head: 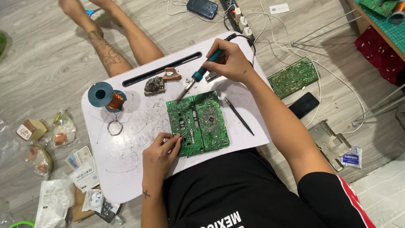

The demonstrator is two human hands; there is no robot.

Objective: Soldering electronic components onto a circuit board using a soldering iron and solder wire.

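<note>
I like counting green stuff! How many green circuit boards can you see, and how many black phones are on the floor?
Green circuit boards: 3, one on the white lap table, one on the floor, one on the bench corner.
Black phones: 2, one top, one right.
Total: 5

I note a black short-sleeved shirt (236,194) on the person, with white block lettering across the front, seen upside down at the lower edge of the frame. The right sleeve (337,198) carries a red stripe edged in white, and both forearms are bare. There is a small dark cross tattoo (146,194) on the left forearm, and a larger patterned tattoo (105,50) on one bare lower leg.
</note>
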